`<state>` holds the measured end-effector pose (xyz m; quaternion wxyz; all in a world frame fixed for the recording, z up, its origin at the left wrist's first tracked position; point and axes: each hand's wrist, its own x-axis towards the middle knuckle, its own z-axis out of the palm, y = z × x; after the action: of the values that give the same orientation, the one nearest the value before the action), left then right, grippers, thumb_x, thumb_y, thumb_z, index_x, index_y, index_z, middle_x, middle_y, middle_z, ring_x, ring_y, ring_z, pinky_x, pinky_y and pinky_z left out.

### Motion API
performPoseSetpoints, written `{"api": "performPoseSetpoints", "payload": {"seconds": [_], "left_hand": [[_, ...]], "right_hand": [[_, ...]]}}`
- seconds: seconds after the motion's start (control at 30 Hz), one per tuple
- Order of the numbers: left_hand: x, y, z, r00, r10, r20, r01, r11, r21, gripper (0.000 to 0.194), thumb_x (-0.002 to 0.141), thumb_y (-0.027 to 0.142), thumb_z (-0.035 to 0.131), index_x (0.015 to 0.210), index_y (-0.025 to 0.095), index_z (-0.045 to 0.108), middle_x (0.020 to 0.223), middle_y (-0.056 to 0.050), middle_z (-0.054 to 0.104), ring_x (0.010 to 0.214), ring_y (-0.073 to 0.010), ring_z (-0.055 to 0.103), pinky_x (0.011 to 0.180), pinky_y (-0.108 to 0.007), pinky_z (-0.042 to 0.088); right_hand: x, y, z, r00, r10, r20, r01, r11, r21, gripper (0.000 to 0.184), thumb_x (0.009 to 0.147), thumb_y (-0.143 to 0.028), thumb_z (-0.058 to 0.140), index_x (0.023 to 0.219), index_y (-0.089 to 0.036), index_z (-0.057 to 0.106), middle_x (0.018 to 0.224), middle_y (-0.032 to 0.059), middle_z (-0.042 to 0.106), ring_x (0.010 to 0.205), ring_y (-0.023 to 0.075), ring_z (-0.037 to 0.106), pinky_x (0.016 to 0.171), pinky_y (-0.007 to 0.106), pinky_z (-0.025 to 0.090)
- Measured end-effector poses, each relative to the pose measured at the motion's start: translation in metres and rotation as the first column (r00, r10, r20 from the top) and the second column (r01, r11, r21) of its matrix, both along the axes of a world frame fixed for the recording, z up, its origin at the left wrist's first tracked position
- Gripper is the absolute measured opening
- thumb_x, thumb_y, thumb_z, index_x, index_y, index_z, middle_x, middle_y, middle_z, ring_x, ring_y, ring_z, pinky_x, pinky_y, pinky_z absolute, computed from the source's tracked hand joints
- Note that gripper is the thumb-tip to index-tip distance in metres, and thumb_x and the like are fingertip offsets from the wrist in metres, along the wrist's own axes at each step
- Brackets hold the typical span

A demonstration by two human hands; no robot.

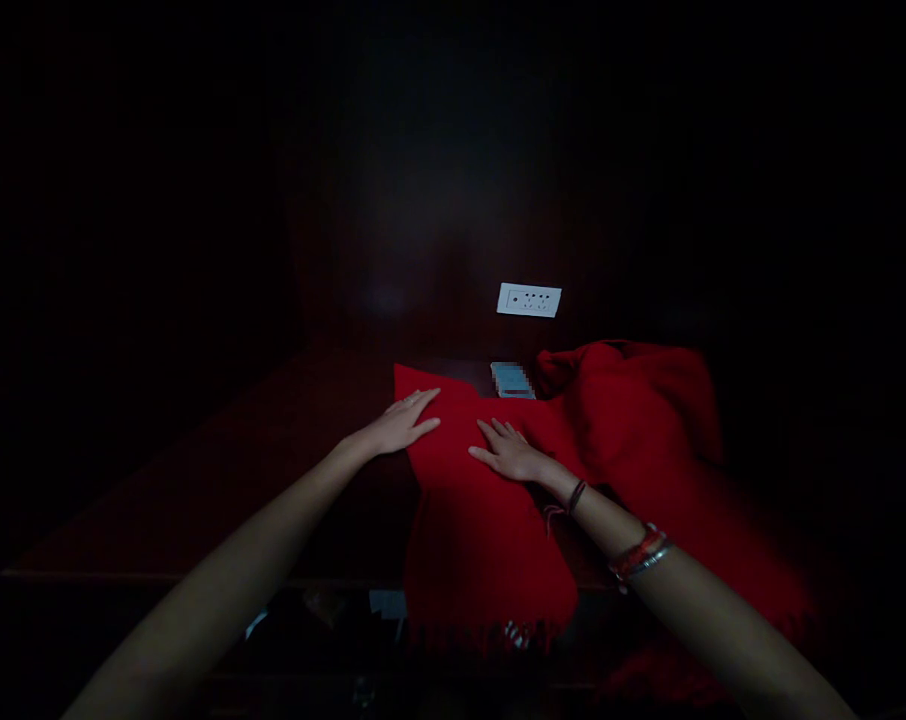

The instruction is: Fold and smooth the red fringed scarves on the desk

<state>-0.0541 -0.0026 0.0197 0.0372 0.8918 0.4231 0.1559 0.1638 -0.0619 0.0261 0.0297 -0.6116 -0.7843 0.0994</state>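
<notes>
A red fringed cloth (483, 520) lies across a dark wooden table (220, 480), one end hanging over the near edge and the rest bunched up at the right (633, 410). My left hand (404, 422) rests flat with fingers stretched out on the cloth's left edge. Flat on the cloth's middle lies my right hand (507, 452), its fingers spread. Neither hand holds anything. Bracelets and threads circle my right wrist and forearm.
A white wall socket plate (529, 299) sits on the dark wall behind the table. A small pale flat object (511, 379) lies on the table just beyond the cloth. The room is very dark; below the table edge, faint pale shapes (385, 603) show.
</notes>
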Motion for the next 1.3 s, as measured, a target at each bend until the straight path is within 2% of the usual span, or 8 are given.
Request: {"api": "performPoseSetpoints", "payload": {"seconds": [0.2,0.4,0.5,0.63,0.73,0.87,1.0,1.3], "left_hand": [[0.007,-0.004,-0.003,0.975,-0.08,-0.206,0.029,0.971,-0.239,0.059,0.076,0.058,0.019,0.128,0.029,0.013,0.135,-0.001,0.004,0.122,-0.023,-0.003,0.094,-0.045,0.004],[0.004,-0.004,-0.001,0.974,-0.08,-0.212,0.03,0.973,-0.227,0.059,0.077,0.058,0.019,0.128,0.029,0.013,0.135,-0.002,0.005,0.122,-0.0223,-0.001,0.094,-0.044,0.004],[0.002,0.0,-0.004,0.976,-0.078,-0.205,0.037,0.98,-0.193,0.057,0.077,0.057,0.019,0.127,0.029,0.015,0.135,-0.003,0.008,0.122,-0.0222,0.002,0.094,-0.043,0.006],[-0.002,0.002,-0.001,0.989,-0.021,-0.145,0.026,0.999,0.036,0.051,0.079,0.049,0.028,0.123,0.024,0.03,0.131,-0.008,0.023,0.119,-0.0228,0.016,0.094,-0.04,0.013],[-0.005,-0.011,0.011,0.998,0.023,-0.067,-0.011,0.983,0.184,0.038,0.079,0.041,0.033,0.105,0.017,0.048,0.11,-0.01,0.046,0.103,-0.0209,0.04,0.085,-0.033,0.027],[-0.015,-0.047,0.021,0.996,0.062,0.063,-0.06,0.998,-0.033,0.033,0.075,0.046,0.037,0.087,0.018,0.049,0.071,-0.001,0.055,0.064,-0.0129,0.051,0.058,-0.022,0.037],[-0.022,-0.075,0.012,0.993,0.067,0.093,-0.042,0.966,-0.256,0.03,0.066,0.042,0.051,0.084,0.019,0.044,0.06,0.004,0.052,0.052,-0.0094,0.047,0.048,-0.019,0.033],[-0.027,-0.077,0.001,0.999,0.044,-0.022,-0.046,0.995,-0.083,0.021,0.064,0.011,0.043,0.083,0.019,0.048,0.071,0.001,0.051,0.068,-0.0125,0.048,0.061,-0.021,0.035]], "right_hand": [[-0.01,0.026,0.027,0.981,-0.188,0.056,0.189,0.982,-0.006,0.053,0.076,-0.047,0.031,0.108,-0.009,0.049,0.107,0.0152,0.052,0.096,0.0221,0.049,0.074,0.026,0.038],[-0.023,0.053,0.043,0.944,-0.28,0.172,0.292,0.955,-0.046,0.042,0.068,-0.042,0.049,0.099,-0.015,0.055,0.101,0.0113,0.056,0.088,0.0214,0.053,0.065,0.025,0.041],[-0.028,0.042,0.038,0.952,-0.262,0.157,0.258,0.965,0.041,0.038,0.072,-0.039,0.045,0.098,-0.013,0.055,0.102,0.0138,0.053,0.09,0.0226,0.052,0.067,0.027,0.041],[-0.026,-0.005,0.022,0.995,0.003,0.102,-0.034,0.951,0.308,0.033,0.077,-0.036,0.038,0.098,-0.014,0.051,0.102,0.0124,0.05,0.091,0.0189,0.049,0.075,0.026,0.037],[-0.018,-0.041,0.011,0.994,-0.02,0.103,-0.018,0.934,0.357,0.03,0.077,-0.033,0.039,0.1,-0.015,0.045,0.097,0.0124,0.05,0.087,0.0196,0.051,0.072,0.027,0.037],[-0.009,-0.057,0.003,0.998,-0.062,0.011,0.059,0.978,0.2,0.036,0.074,-0.032,0.044,0.105,-0.015,0.037,0.089,0.0098,0.056,0.08,0.0191,0.054,0.063,0.024,0.037],[-0.007,-0.046,0.002,0.997,-0.013,-0.081,0.026,0.987,0.159,0.035,0.071,-0.016,0.045,0.105,-0.016,0.037,0.087,0.0061,0.058,0.079,0.0147,0.054,0.062,0.02,0.035],[0.01,-0.044,0.012,0.993,-0.046,0.109,0.029,0.987,0.158,0.029,0.074,-0.014,0.037,0.102,-0.02,0.044,0.089,0.0079,0.059,0.08,0.0163,0.055,0.063,0.023,0.035]]}}
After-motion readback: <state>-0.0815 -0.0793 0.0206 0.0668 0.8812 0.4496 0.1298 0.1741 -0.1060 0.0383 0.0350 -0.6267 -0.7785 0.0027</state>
